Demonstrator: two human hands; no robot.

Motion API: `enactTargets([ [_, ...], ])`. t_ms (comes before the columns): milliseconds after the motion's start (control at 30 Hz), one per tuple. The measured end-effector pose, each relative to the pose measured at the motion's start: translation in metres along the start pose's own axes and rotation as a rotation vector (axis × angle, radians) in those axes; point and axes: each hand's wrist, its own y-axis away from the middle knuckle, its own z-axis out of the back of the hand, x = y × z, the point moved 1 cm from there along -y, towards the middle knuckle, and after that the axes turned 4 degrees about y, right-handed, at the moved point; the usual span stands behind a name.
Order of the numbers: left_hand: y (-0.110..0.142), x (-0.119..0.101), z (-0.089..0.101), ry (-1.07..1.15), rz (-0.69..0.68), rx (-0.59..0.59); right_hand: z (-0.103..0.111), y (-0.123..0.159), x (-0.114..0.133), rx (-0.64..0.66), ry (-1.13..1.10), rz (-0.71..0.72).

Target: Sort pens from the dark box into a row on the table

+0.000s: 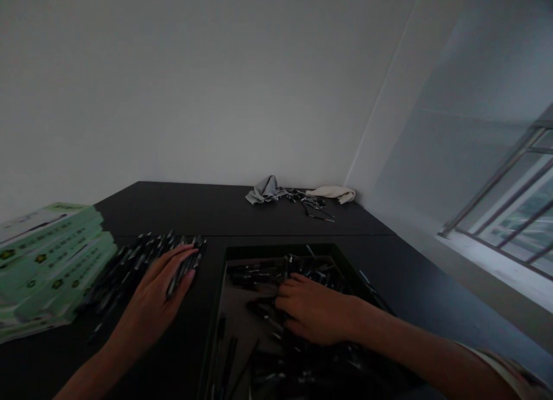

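My left hand [162,290] rests at the right end of a row of dark pens [125,267] on the black table. Its thumb and fingers close round several of these pens from both sides. Inside a dark, shallow tray [222,296] lie many loose black pens [341,360] with silvery parts. My right hand [309,308] is over this pile, its fingers curled round a pen [288,266] that sticks up in front of the knuckles. The dim light and the hand hide how many pens it holds.
Light green printed boxes [56,267] are stacked at the left. Toward the back of the table lie a grey cloth [264,190], a small heap of pens [306,198] and a cream cloth [334,193]. A barred window [514,198] is at the right, beyond the table.
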Motion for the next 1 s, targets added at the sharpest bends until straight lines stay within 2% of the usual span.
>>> enactTargets([
  [133,-0.001,0.002,-0.009,0.067,0.026,0.065,0.020,0.018,-0.012,0.058,-0.036,-0.054],
  [267,-0.001,-0.001,-0.016,0.124,0.053,0.113,0.034,0.005,-0.021,0.038,-0.065,-0.107],
  [333,0.000,-0.002,-0.018,0.139,0.066,0.121,0.032,-0.014,-0.025,0.012,-0.034,-0.132],
  [467,0.002,-0.004,-0.019,0.152,0.073,0.118,0.013,-0.058,-0.026,-0.025,0.023,-0.139],
  [567,0.002,-0.002,-0.020,0.152,0.084,0.119,0.001,-0.078,-0.024,-0.029,0.033,-0.126],
  [833,0.001,0.000,-0.016,0.179,0.108,0.135,-0.004,-0.081,-0.026,-0.011,-0.052,-0.095],
  [1000,0.002,-0.001,-0.013,0.212,0.118,0.124,0.005,-0.080,-0.030,-0.070,-0.188,-0.045],
])
